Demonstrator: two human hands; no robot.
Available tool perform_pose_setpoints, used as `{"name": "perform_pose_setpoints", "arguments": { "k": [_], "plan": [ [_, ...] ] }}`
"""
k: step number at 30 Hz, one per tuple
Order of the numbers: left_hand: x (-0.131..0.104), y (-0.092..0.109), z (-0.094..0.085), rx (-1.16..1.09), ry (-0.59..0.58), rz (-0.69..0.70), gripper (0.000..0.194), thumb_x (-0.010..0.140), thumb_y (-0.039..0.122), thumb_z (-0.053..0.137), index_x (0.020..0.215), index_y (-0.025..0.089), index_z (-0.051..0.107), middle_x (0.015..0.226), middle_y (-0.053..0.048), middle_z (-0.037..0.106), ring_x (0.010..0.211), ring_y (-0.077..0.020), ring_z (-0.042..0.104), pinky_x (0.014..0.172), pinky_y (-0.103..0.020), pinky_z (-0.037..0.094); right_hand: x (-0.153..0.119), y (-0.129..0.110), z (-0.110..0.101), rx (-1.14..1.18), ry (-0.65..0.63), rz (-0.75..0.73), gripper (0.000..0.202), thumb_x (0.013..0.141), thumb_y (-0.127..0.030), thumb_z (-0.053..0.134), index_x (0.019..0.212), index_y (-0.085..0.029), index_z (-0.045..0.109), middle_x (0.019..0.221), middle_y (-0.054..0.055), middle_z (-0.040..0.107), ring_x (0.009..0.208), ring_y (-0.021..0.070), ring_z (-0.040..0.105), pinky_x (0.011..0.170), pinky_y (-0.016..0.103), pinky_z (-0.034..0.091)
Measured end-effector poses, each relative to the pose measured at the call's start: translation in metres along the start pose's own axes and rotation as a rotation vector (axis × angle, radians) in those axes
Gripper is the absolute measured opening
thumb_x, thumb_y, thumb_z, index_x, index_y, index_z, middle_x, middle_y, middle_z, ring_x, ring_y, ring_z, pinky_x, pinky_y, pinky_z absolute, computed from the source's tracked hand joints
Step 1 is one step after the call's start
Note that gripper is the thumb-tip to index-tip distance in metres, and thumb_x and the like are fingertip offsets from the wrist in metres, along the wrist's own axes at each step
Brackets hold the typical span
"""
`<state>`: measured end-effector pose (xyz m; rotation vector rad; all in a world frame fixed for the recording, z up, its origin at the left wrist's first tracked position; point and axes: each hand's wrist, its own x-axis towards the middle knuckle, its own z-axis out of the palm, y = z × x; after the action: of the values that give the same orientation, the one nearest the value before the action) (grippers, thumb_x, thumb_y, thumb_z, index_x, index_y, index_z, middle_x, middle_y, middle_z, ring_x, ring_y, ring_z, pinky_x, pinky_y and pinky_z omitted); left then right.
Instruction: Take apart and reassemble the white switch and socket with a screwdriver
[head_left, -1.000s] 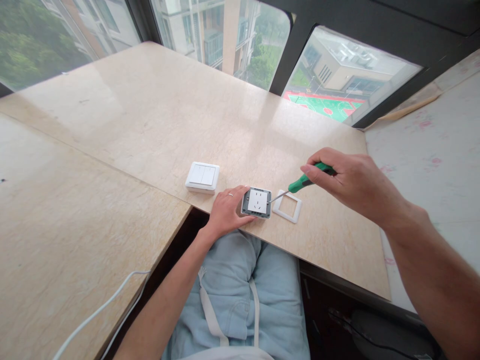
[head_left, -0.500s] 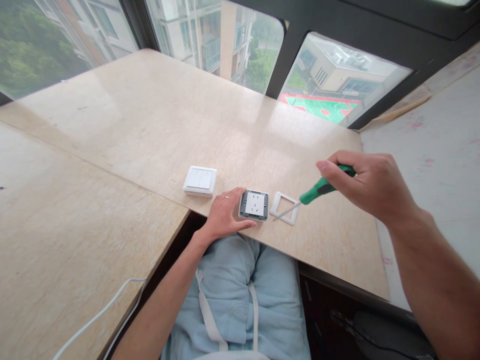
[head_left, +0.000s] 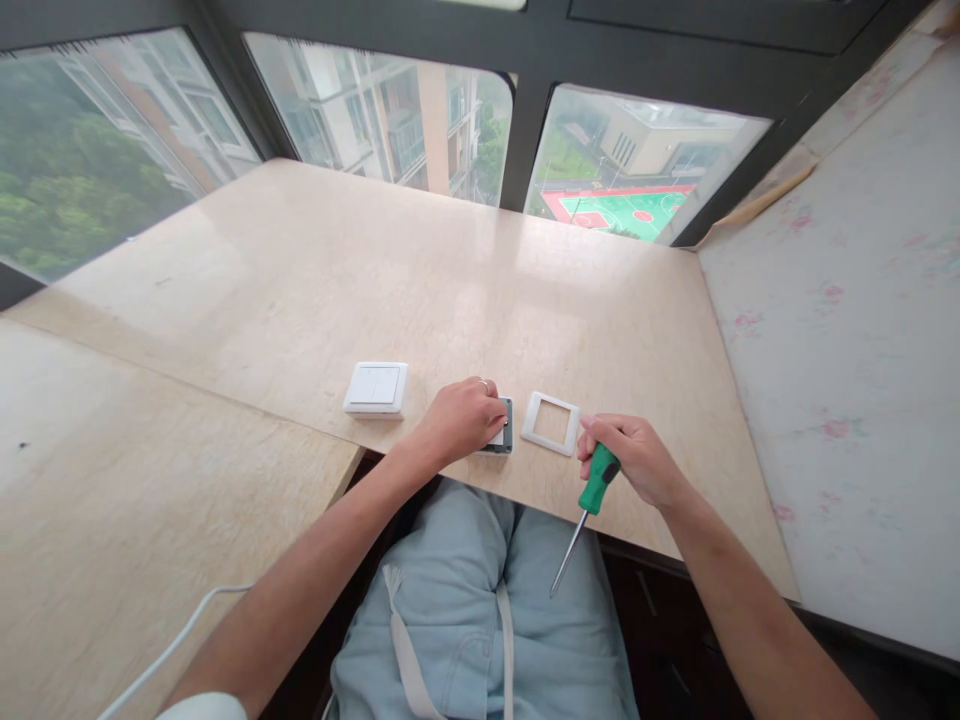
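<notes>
My left hand [head_left: 465, 415] covers most of the grey-edged wall socket [head_left: 508, 440]; its thumb and fingers are pinched together over the socket's face, and what lies between them is hidden. A green-handled screwdriver [head_left: 598, 480] is held in my right hand [head_left: 637, 455], its metal tip pointing down over my lap. The fingertips of that hand are at the right edge of a white cover frame [head_left: 529, 420], which lies beside the socket. To the left sits a white double switch [head_left: 375, 385] on its box.
The marble-patterned ledge [head_left: 300, 270] runs back to dark-framed windows. A gap opens in front of it, over my legs [head_left: 465, 580]. A white cable [head_left: 176, 640] crosses the left surface, and a papered wall [head_left: 840, 400] stands at the right.
My left hand has moved from the socket's side onto its face, its fingers now pinched. My right hand came down and left to the frame, the screwdriver turning toward my lap. The view tilted up.
</notes>
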<state>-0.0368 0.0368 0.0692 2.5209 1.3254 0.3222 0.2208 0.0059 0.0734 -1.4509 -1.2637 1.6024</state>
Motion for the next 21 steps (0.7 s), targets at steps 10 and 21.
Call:
{"name": "perform_pose_setpoints", "arguments": {
  "k": [10,21],
  "plan": [
    [0.024,0.016,-0.017,0.167,-0.242,0.035,0.021,0.088,0.018,0.062,0.072,0.019,0.075,0.095,-0.009,0.075,0.085,-0.0242,0.071,0.067,-0.031,0.05,0.003,0.031,-0.005,0.166,-0.014,0.025,0.048,0.077,-0.059,0.073,0.058,-0.017,0.061,0.061,0.002,0.065,0.046,0.0155,0.064,0.046,0.027,0.052],
    [0.023,0.047,-0.015,0.345,-0.333,0.017,0.022,0.087,0.003,0.056,0.081,0.012,0.075,0.087,-0.016,0.071,0.076,-0.0292,0.073,0.061,-0.035,0.051,0.002,0.04,0.032,0.183,-0.039,0.053,0.051,0.074,-0.064,0.072,0.057,-0.017,0.06,0.058,0.002,0.063,0.043,0.0147,0.062,0.043,0.025,0.051]
  ]
}}
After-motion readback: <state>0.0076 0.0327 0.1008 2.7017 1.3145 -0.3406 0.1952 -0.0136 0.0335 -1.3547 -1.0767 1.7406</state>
